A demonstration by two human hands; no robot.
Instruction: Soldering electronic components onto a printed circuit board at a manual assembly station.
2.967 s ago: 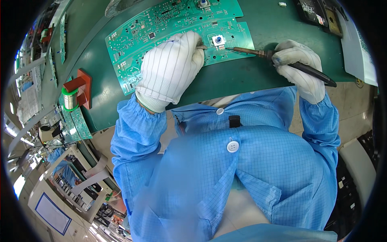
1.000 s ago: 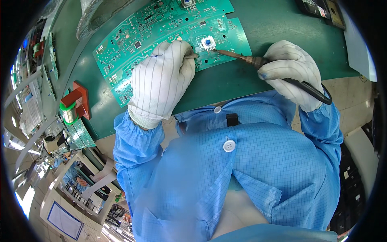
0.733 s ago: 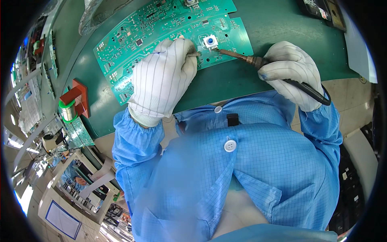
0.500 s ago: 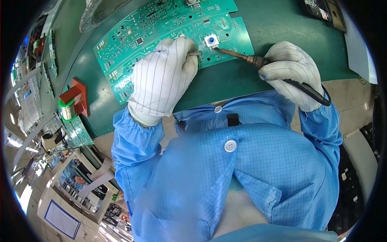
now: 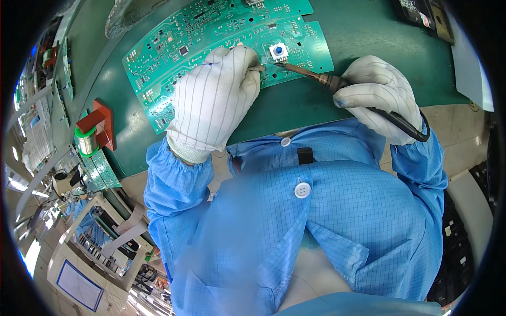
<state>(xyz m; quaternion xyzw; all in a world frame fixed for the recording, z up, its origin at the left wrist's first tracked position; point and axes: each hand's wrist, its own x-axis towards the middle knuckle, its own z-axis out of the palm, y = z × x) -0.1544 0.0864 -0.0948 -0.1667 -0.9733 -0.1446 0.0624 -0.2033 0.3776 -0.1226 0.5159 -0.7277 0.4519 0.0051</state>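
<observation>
We grip the soldering iron [image 5: 333,81] in closed right fingers [image 5: 358,97], apparently slanting it to reach beside the white switch [image 5: 279,51], while our left fingers [image 5: 252,59] pinch together, contents unclear.

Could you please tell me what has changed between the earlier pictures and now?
The right hand has moved the soldering iron leftward: its tip, three seconds ago to the lower right of the white component, is now just below it. No pick-up or release is visible. The right hand's grip, the left hand over the circuit board and the solder spool stayed as they were.
</observation>
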